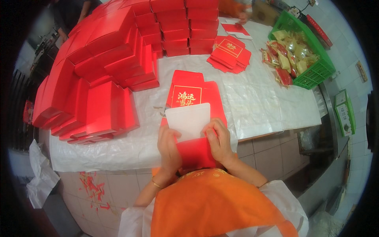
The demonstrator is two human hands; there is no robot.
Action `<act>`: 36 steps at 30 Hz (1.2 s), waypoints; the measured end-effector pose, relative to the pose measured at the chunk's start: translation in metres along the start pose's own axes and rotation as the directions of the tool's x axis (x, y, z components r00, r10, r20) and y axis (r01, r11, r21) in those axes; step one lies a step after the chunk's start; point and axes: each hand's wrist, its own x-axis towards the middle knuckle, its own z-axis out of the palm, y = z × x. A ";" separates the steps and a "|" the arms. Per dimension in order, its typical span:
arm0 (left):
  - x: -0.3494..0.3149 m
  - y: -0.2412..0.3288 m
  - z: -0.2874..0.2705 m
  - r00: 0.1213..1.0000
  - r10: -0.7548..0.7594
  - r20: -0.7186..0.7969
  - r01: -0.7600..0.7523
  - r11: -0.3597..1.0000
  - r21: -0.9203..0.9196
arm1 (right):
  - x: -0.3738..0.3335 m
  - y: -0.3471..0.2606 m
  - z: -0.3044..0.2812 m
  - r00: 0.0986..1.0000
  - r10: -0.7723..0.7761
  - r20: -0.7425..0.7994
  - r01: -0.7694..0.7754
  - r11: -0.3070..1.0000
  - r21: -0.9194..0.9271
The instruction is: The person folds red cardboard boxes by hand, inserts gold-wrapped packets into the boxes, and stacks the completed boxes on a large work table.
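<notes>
Close to my orange apron, both hands grip a red cardboard box [194,153] whose pale inner flap [190,118] stands up toward the table. My left hand [169,147] wraps the box's left side, thumb near the flap. On the right side my right hand [218,141] pinches the edge by the flap, fingers bent. Just beyond, a flat red carton blank [213,91] with gold lettering and a gold frame lies on the white-covered table, its near part hidden by the box.
Red boxes [106,47] are stacked high at the left and back of the table [252,102]. More flat carton blanks [231,53] lie beyond. A green crate [316,71] of wrapped packets stands at the far right. Another person's hand [244,16] shows at the back. Red scraps [92,187] litter the floor.
</notes>
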 end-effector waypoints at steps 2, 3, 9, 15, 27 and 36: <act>0.002 -0.004 -0.005 0.993 -0.053 0.104 0.048 0.998 0.050 | -0.002 0.005 -0.001 0.999 0.031 0.030 -0.032 0.999 0.018; 0.003 -0.002 -0.005 0.986 -0.105 0.126 0.109 0.994 -0.022 | -0.002 0.004 0.000 0.992 0.128 -0.007 -0.125 0.976 0.177; -0.003 0.013 0.018 0.922 -0.384 0.048 0.330 0.715 -0.616 | 0.013 -0.015 0.003 0.904 0.425 0.054 -0.334 0.621 0.709; -0.003 -0.003 0.027 0.950 -0.301 0.082 0.283 0.722 -0.631 | 0.003 0.019 0.004 0.844 0.530 0.086 -0.442 0.596 0.671; -0.015 -0.020 0.019 0.992 -0.064 0.113 0.102 0.922 -0.373 | 0.006 0.026 -0.020 0.984 -0.144 0.103 0.145 0.989 -0.005; -0.039 -0.027 0.018 0.973 -0.048 0.227 0.076 0.990 -0.115 | 0.003 0.020 -0.051 0.929 -0.106 0.354 0.076 0.992 0.097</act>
